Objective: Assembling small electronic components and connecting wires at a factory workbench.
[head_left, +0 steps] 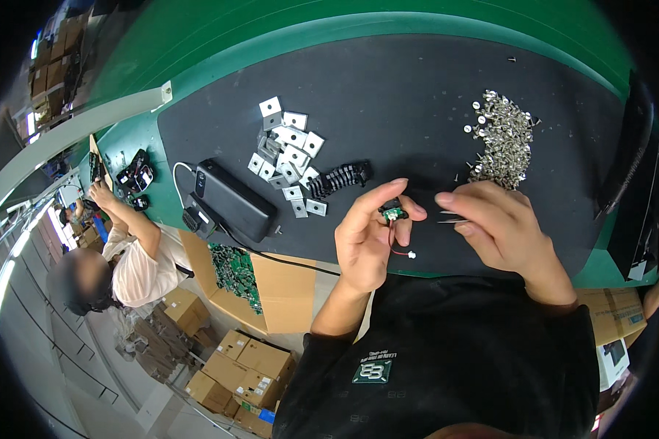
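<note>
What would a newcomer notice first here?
Probably the heap of small silvery screws on the right of the dark mat, then the scattered silvery plates left of centre. Lower down, the left hand holds a small green circuit board and the right hand a thin metal tool.

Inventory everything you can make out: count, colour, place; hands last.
mat: one, dark grey, on green table
screws: many, silver, mat's right
square plates: many, silver, mat's left
small parts: several, black, row beside plates
flat case: one, black, mat's lower left
circuit boards: many, green, in carton
stacked cartons: several, brown, lower left
co-worker: one, pale top, far left
small module: one, green-black, in left hand
thin tool: one, silver, in right hand
left hand: one, bare, centre
right hand: one, bare, centre-right
</note>
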The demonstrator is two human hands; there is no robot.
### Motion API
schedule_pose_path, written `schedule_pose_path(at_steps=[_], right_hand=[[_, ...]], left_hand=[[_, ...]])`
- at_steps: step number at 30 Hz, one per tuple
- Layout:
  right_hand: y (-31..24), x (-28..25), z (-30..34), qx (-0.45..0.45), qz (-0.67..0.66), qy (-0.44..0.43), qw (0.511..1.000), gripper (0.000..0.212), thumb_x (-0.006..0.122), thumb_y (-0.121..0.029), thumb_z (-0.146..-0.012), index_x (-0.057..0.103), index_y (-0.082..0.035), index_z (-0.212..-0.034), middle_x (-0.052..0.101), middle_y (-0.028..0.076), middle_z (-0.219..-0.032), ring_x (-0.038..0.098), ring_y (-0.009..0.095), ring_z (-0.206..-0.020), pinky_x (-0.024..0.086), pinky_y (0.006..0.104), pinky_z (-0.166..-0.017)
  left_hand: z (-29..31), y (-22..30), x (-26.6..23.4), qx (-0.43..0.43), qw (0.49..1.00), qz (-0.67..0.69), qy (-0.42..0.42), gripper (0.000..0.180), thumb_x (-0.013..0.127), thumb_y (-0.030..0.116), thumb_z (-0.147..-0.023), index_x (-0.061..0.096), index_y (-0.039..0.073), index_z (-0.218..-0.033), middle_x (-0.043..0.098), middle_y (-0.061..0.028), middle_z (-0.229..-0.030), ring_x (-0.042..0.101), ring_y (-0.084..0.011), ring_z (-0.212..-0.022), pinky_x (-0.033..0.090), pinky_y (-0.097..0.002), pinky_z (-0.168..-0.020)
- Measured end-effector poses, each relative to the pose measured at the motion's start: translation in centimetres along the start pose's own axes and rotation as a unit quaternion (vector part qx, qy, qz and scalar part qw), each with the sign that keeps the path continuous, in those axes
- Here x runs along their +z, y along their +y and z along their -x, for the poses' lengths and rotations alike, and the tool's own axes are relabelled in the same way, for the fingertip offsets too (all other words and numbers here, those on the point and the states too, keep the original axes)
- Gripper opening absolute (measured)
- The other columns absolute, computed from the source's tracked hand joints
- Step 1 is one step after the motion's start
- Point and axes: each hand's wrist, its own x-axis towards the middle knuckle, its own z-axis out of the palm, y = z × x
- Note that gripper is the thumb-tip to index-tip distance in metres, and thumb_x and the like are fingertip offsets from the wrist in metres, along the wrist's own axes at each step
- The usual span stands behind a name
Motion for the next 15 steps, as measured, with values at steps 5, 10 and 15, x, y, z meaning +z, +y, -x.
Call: schedule_pose_path(at_steps=[5,10,15], right_hand=[[-0.1,0.6,0.4,0.005,0.071,-0.041,0.997,0.043,0.069,-0.007,-0.073,0.063,-0.012,-0.115,0.059,0.002,-0.077,0.059,0.017,-0.058,0.048,0.0284,-0.047],[0.0,0.6,0.5,-0.008,0.138,-0.031,0.99,0.042,0.067,-0.007,-0.074,0.064,-0.013,-0.115,0.055,-0.001,-0.072,0.056,0.014,-0.053,0.047,0.0268,-0.046],[-0.1,0.5,0.7,-0.037,0.21,-0.022,0.977,0.041,0.065,-0.009,-0.074,0.065,-0.014,-0.115,0.051,-0.002,-0.07,0.053,0.01,-0.05,0.045,0.0239,-0.043]], left_hand=[[0.4,0.2,0.5,-0.036,0.997,-0.067,0.03,0.032,0.043,0.01,-0.097,0.052,-0.008,-0.123,0.064,-0.0185,-0.094,0.061,-0.0161,-0.076,0.048,-0.0224,-0.058],[1.0,0.3,0.1,-0.072,0.994,-0.075,0.028,0.029,0.047,0.001,-0.093,0.052,-0.007,-0.121,0.065,-0.0193,-0.1,0.063,-0.0163,-0.074,0.052,-0.0237,-0.063],[1.1,0.1,0.2,-0.071,0.996,-0.046,0.032,0.024,0.047,-0.004,-0.091,0.052,-0.006,-0.115,0.064,-0.0221,-0.108,0.064,-0.0173,-0.074,0.053,-0.0247,-0.065]])
